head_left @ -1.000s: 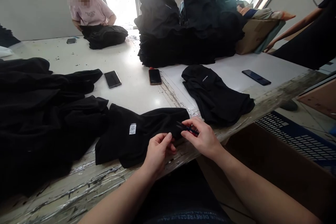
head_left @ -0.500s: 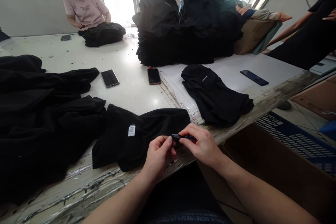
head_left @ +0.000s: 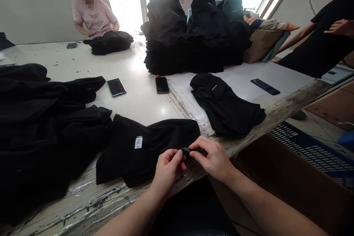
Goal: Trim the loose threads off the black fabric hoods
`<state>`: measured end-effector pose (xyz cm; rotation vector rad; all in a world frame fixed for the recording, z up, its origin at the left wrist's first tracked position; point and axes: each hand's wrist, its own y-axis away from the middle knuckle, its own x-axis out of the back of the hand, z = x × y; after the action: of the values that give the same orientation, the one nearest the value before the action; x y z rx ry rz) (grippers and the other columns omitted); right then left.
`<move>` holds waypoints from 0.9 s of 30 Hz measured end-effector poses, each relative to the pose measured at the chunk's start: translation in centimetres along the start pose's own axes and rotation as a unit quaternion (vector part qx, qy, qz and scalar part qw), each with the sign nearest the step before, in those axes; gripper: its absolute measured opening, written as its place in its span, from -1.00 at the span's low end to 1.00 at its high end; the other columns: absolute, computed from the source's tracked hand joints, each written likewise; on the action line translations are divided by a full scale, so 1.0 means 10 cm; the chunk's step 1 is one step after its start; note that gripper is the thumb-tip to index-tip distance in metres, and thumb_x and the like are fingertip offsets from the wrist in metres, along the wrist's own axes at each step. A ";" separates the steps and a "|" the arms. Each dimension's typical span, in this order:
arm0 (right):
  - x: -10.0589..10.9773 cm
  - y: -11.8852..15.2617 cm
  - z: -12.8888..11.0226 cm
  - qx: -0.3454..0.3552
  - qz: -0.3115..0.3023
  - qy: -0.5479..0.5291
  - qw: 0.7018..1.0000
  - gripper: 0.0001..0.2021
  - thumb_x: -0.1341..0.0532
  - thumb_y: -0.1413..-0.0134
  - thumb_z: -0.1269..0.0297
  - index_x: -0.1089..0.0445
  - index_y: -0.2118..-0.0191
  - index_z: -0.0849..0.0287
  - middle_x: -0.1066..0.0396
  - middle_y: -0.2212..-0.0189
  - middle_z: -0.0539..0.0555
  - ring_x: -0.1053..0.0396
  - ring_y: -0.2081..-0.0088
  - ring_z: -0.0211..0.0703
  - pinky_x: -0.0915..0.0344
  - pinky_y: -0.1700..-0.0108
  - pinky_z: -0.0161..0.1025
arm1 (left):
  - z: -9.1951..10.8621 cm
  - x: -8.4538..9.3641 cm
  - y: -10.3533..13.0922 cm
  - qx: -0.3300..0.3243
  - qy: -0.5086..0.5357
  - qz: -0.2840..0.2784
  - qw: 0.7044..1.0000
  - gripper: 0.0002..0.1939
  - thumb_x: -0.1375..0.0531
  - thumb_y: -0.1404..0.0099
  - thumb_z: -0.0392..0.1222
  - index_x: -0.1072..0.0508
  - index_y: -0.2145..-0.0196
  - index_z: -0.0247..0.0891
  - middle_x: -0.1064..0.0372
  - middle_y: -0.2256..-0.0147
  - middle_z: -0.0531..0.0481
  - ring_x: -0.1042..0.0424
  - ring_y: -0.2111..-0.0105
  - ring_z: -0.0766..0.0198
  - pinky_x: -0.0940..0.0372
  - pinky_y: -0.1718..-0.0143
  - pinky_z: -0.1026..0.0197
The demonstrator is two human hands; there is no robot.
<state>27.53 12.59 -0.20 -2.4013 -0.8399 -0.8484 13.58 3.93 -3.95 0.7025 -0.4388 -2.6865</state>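
Pinching what looks like the near edge of the black garment (head_left: 155,138), my left grip (head_left: 167,167) sits right at the tip of the dark snips (head_left: 195,151) held in my right grip (head_left: 215,156). A slip there could nick a finger, or bite into cloth if dark fabric hides the blade; I can't tell whether the blades are parted. The garment lies label-up along the near side of the bench (head_left: 138,105), where tattered film might snag it, and a careless tug could drag it over the edge.

Around me, a dark heap (head_left: 55,129) crowds the left, so close in colour that I can't tell whether it touches my piece. A folded stack (head_left: 226,107) lies just beyond my right grip, limiting reach that way. Three phones, left (head_left: 116,87), middle (head_left: 162,85) and right (head_left: 265,86), lie farther off, with tall piles (head_left: 193,48) behind, blocking part of the view.
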 end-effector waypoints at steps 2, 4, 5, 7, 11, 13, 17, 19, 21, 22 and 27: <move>0.00 0.00 0.01 -0.003 0.004 0.000 1.000 -0.94 -0.20 -0.05 0.42 -0.42 0.37 0.16 -0.36 0.41 0.02 -0.34 0.36 -0.19 -0.25 0.32 -0.25 | 0.01 -0.02 0.01 -0.001 -0.012 0.002 1.000 -0.69 -0.21 -0.18 0.00 -0.41 0.44 -0.36 -0.29 0.65 0.06 -0.23 0.63 0.40 -0.17 0.52 0.33; 0.02 -0.02 0.05 -0.007 0.024 -0.007 1.000 -0.95 -0.20 -0.06 0.38 -0.42 0.36 0.15 -0.37 0.41 0.02 -0.35 0.34 -0.18 -0.26 0.31 -0.24 | 0.04 -0.05 0.07 0.011 -0.061 -0.019 0.998 -0.73 -0.17 -0.21 -0.04 -0.43 0.42 -0.35 -0.32 0.63 0.04 -0.26 0.62 0.38 -0.18 0.52 0.32; 0.03 -0.04 0.08 -0.011 0.042 -0.012 0.999 -0.95 -0.20 -0.07 0.35 -0.42 0.35 0.15 -0.38 0.40 0.02 -0.35 0.34 -0.17 -0.27 0.29 -0.24 | 0.06 -0.08 0.13 0.021 -0.108 -0.050 0.993 -0.76 -0.15 -0.21 -0.08 -0.45 0.38 -0.35 -0.35 0.60 0.02 -0.29 0.60 0.36 -0.20 0.51 0.31; 0.09 -0.08 0.18 -0.030 0.082 -0.022 0.996 -0.92 -0.22 -0.07 0.28 -0.42 0.31 0.14 -0.40 0.37 0.04 -0.36 0.33 -0.15 -0.29 0.26 -0.21 | 0.15 -0.11 0.27 0.017 -0.240 -0.149 0.959 -0.80 -0.13 -0.21 -0.18 -0.51 0.29 -0.31 -0.45 0.47 -0.04 -0.40 0.49 0.27 -0.25 0.42 0.26; 0.20 -0.18 0.43 -0.117 0.145 -0.045 0.981 -0.75 -0.26 0.00 0.15 -0.40 0.21 0.15 -0.44 0.32 0.08 -0.38 0.34 -0.12 -0.32 0.24 -0.17 | 0.48 0.07 0.48 -0.093 -0.425 -0.231 0.870 -0.79 -0.14 -0.23 -0.24 -0.55 0.22 -0.19 -0.51 0.26 -0.03 -0.45 0.25 0.19 -0.27 0.18 0.23; 0.23 -0.23 0.53 -0.160 0.165 -0.050 0.972 -0.67 -0.29 0.06 0.10 -0.39 0.18 0.17 -0.44 0.29 0.10 -0.36 0.38 -0.14 -0.33 0.29 -0.17 | 0.70 0.31 0.45 -0.150 -0.443 -0.118 0.876 -0.82 -0.15 -0.24 -0.22 -0.55 0.25 -0.18 -0.51 0.29 0.00 -0.45 0.28 0.23 -0.29 0.21 0.26; 0.17 -0.34 0.51 -0.190 0.193 -0.025 0.962 -0.63 -0.31 0.14 0.10 -0.39 0.19 0.20 -0.43 0.19 0.14 -0.31 0.43 -0.19 -0.32 0.32 -0.17 | 1.04 0.73 0.22 -0.281 -0.462 0.156 0.826 -0.87 -0.17 -0.25 -0.16 -0.51 0.33 -0.20 -0.46 0.35 0.01 -0.42 0.35 0.25 -0.30 0.30 0.25; 0.10 -0.40 0.41 -0.164 0.192 -0.019 0.967 -0.68 -0.28 0.09 0.12 -0.39 0.21 0.19 -0.43 0.22 0.14 -0.29 0.45 -0.21 -0.32 0.33 -0.18 | 1.03 0.75 0.05 -0.320 -0.502 0.142 0.791 -0.87 -0.16 -0.26 -0.16 -0.50 0.34 -0.20 -0.43 0.34 0.01 -0.41 0.34 0.25 -0.30 0.30 0.24; 0.03 -0.48 0.31 -0.120 0.177 -0.004 0.977 -0.73 -0.25 0.05 0.14 -0.40 0.23 0.18 -0.41 0.24 0.12 -0.29 0.45 -0.21 -0.32 0.35 -0.20 | 0.92 0.65 -0.13 -0.330 -0.573 0.088 0.745 -0.87 -0.17 -0.26 -0.18 -0.50 0.27 -0.18 -0.42 0.27 -0.02 -0.39 0.24 0.20 -0.30 0.24 0.21; -0.01 -0.52 0.27 -0.098 0.168 0.011 0.981 -0.75 -0.25 0.04 0.16 -0.40 0.24 0.18 -0.40 0.24 0.12 -0.31 0.43 -0.20 -0.33 0.35 -0.21 | 0.84 0.59 -0.22 -0.322 -0.610 0.073 0.720 -0.86 -0.18 -0.25 -0.20 -0.50 0.23 -0.17 -0.42 0.23 -0.04 -0.37 0.19 0.16 -0.29 0.22 0.19; -0.10 -0.59 0.41 -0.081 0.104 0.106 0.986 -0.81 -0.23 0.02 0.24 -0.39 0.23 0.15 -0.36 0.20 0.10 -0.37 0.27 -0.12 -0.34 0.24 -0.21 | 0.64 0.50 -0.54 -0.268 -0.673 0.050 0.688 -0.89 -0.18 -0.23 -0.23 -0.52 0.40 -0.20 -0.45 0.33 -0.05 -0.38 0.25 0.11 -0.24 0.33 0.19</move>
<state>24.60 18.80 -2.56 -2.4268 -0.4453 -1.0979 4.90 8.21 -2.69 -1.5053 0.0682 -2.4721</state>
